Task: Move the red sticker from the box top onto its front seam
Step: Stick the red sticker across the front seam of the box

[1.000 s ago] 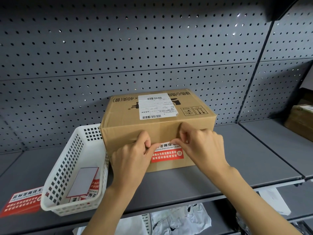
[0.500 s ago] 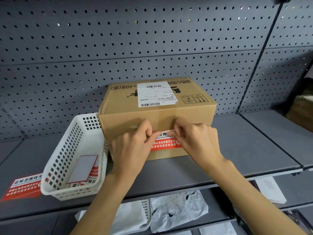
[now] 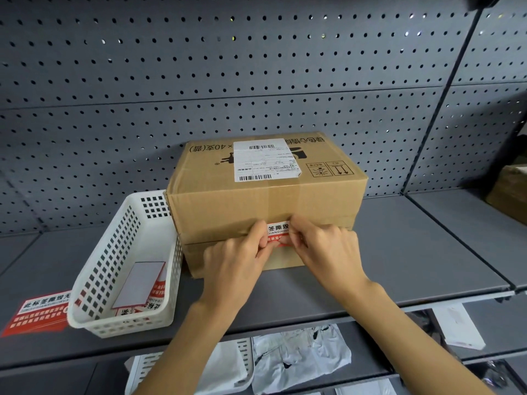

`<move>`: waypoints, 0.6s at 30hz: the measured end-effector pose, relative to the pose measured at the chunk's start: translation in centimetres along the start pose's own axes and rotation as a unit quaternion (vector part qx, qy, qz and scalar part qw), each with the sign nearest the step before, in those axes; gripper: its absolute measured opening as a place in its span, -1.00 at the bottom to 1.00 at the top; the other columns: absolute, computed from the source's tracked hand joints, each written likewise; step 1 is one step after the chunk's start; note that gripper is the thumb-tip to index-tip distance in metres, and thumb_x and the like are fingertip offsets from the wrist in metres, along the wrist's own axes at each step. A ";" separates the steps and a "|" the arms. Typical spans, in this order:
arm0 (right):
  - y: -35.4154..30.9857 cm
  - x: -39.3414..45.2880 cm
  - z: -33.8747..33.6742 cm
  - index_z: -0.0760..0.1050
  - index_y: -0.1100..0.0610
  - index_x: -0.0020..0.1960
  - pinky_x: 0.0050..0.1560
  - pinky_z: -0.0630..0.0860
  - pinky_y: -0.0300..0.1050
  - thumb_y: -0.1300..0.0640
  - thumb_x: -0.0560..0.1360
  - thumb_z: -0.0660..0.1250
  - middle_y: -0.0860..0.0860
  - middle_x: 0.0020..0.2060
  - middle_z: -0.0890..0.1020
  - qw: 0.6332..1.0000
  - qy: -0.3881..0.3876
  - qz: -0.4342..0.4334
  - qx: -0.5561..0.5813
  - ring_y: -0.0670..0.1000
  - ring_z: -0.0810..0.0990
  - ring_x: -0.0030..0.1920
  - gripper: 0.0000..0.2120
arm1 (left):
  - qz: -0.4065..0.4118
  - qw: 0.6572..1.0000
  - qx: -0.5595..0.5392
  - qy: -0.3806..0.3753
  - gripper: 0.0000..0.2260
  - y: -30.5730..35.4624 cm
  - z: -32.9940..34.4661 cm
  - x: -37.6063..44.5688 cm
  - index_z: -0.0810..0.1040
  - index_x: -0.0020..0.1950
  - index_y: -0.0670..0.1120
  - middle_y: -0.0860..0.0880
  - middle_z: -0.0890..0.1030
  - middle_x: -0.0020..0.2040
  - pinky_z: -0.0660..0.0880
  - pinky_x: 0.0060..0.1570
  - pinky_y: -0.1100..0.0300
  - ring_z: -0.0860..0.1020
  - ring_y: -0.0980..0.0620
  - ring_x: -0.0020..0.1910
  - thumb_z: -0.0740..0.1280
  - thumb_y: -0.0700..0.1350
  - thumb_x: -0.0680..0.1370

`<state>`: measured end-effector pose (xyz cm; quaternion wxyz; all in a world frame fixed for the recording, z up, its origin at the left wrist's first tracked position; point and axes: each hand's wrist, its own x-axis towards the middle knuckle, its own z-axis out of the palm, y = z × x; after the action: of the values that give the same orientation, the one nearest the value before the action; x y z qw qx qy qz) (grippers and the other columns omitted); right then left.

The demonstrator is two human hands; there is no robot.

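Observation:
A brown cardboard box (image 3: 228, 206) with a white shipping label (image 3: 263, 159) on top stands on the grey shelf (image 3: 413, 252). The red and white sticker (image 3: 278, 228) lies on the box's front face, across the horizontal seam. My left hand (image 3: 233, 260) and my right hand (image 3: 328, 249) meet over it, thumbs and fingertips pressed on its left and right parts. Only the sticker's white top strip and a sliver of red show between my fingers; the remainder is covered.
A white perforated basket (image 3: 125, 212) holding sticker sheets touches the box's left side. Another red sticker sheet (image 3: 40, 312) lies flat at the shelf's far left. A pegboard wall rises behind. A second carton (image 3: 510, 186) sits far right. Plastic bags (image 3: 299, 354) fill the shelf below.
My hands have drawn closer together over the sticker and now cover most of its red part. The box has stayed in place.

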<state>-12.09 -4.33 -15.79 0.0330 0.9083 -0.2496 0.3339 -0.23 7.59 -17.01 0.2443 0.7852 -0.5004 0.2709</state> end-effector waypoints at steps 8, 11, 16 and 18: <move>-0.1 0.3 -0.8 0.39 0.07 -0.28 -0.59 0.15 -0.26 0.02 0.40 0.47 0.04 -0.65 0.45 0.999 -0.017 -0.022 -0.022 0.20 0.44 -0.66 -0.73 | 0.015 0.999 0.024 -0.024 -0.68 -0.1 -0.6 0.1 0.40 -0.27 -0.02 0.01 0.44 -0.61 0.23 -0.63 0.26 0.45 -0.05 -0.66 0.47 0.12 0.40; -0.6 -0.1 -1.1 0.36 0.03 -0.19 -0.59 0.35 -0.15 0.02 0.41 0.37 0.02 -0.52 0.58 0.998 -0.057 -0.038 -0.015 0.21 0.55 -0.53 -0.82 | 0.035 0.998 0.022 -0.040 -0.74 0.4 -0.8 0.0 0.44 -0.22 0.00 0.04 0.54 -0.52 0.29 -0.64 0.23 0.52 -0.02 -0.60 0.49 0.06 0.39; -1.4 -0.5 -2.1 0.44 0.01 -0.04 -0.31 0.44 -0.04 0.02 0.40 0.14 0.05 -0.20 0.68 0.985 -0.159 -0.042 0.057 0.23 0.64 -0.18 -0.81 | -0.009 0.992 -0.042 -0.117 -0.90 1.2 -1.4 0.6 0.44 -0.10 0.04 0.07 0.65 -0.18 0.48 -0.39 0.08 0.63 -0.06 -0.25 0.34 -0.01 0.47; -0.7 0.0 -2.0 0.47 -0.02 -0.03 -0.18 0.54 0.00 0.07 0.36 0.09 0.04 -0.12 0.68 0.977 -0.197 -0.033 0.075 0.20 0.63 -0.09 -0.75 | -0.050 0.985 -0.071 -0.151 -0.92 0.9 -1.6 1.0 0.48 -0.06 0.05 0.09 0.65 -0.16 0.53 -0.26 0.06 0.63 -0.02 -0.16 0.31 0.02 0.49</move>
<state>-12.92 -3.24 -14.19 -0.0740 0.9639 -0.1951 0.1651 -1.01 7.60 -15.06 0.2338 0.8217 -0.5099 0.1006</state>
